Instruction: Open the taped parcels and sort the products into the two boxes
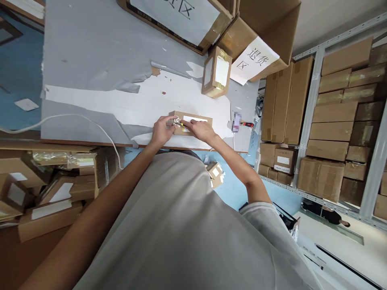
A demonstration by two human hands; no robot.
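A small brown cardboard box [208,120] with a white label lies on the worktable in front of me, close to its front edge. My left hand [161,131] is at the box's left end, its fingers closed on crumpled, shiny clear tape [176,119]. From the right, my right hand [201,131] reaches over the box and partly covers the label. Its fingers are bent and close together near the tape. A small yellow piece shows by the fingertips, too small to name.
A taped carton [217,72] stands farther back, before larger open boxes bearing paper signs [255,58]. A red-and-black handled tool [248,124] lies right, beside a blurred item [236,122]. A white cable [81,116] crosses the left. Shelves of cartons [332,121] stand right; a person [325,212] is beyond.
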